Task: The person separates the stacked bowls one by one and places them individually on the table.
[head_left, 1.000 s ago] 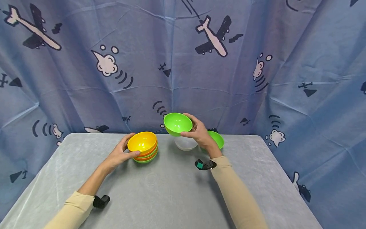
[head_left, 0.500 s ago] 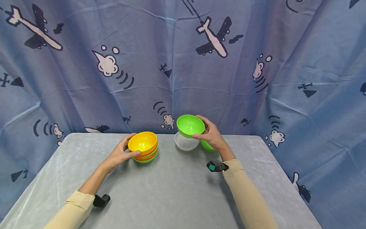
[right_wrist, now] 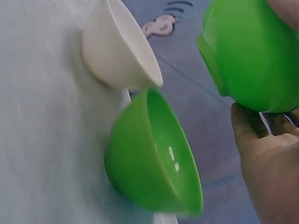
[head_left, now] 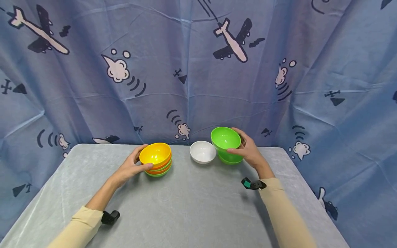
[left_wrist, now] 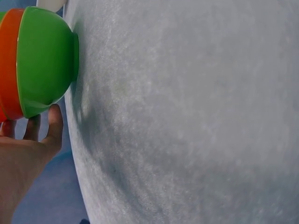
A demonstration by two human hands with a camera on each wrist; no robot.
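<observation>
My left hand (head_left: pixel 131 166) grips a stack of several nested bowls at the table's back left. A yellow bowl (head_left: pixel 155 155) tops it, with orange and green ones below. In the left wrist view, fingertips meet the side of the bottom green bowl (left_wrist: pixel 46 65), which stands on the table. My right hand (head_left: pixel 251 153) holds a green bowl (head_left: pixel 225 137), thumb at its near side and fingers round the far side. This bowl hangs above a second green bowl (right_wrist: pixel 140 158); the right wrist view shows a gap between them.
A white bowl (head_left: pixel 202 152) stands on the grey-covered table (head_left: pixel 173 206), between the stack and the lower green bowl. Behind the table's back edge hangs a blue curtain (head_left: pixel 149 69) printed with planes. Black bands circle both wrists.
My right hand has carried the green bowl rightward, past the white bowl and over the other green bowl. The white bowl is now uncovered. My left hand and the stack have stayed put.
</observation>
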